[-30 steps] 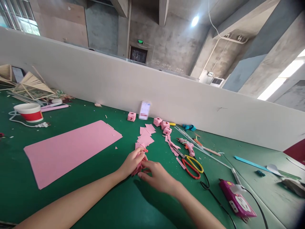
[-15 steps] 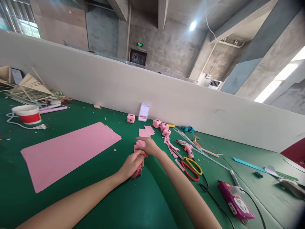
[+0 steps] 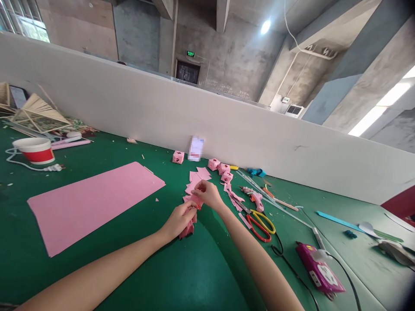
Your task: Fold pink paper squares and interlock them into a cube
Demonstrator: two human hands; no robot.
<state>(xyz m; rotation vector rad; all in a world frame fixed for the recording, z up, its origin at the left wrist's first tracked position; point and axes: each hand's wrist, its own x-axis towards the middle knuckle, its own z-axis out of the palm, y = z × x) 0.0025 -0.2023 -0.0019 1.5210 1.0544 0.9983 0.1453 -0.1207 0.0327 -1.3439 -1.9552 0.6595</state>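
My left hand is closed around a bunch of pink paper pieces resting on the green table. Just beyond it, my right hand pinches a pink paper square at the near end of a small pile of pink squares. The two hands are a few centimetres apart.
A large pink sheet lies to the left. Small pink paper cubes sit by the white partition. Right of my hands lie scissors, a pink glue gun and a pink power strip. A red-and-white bowl stands far left.
My right hand left the bunch in my left hand, reached forward to the pile of squares and closed on one. The left hand stayed put.
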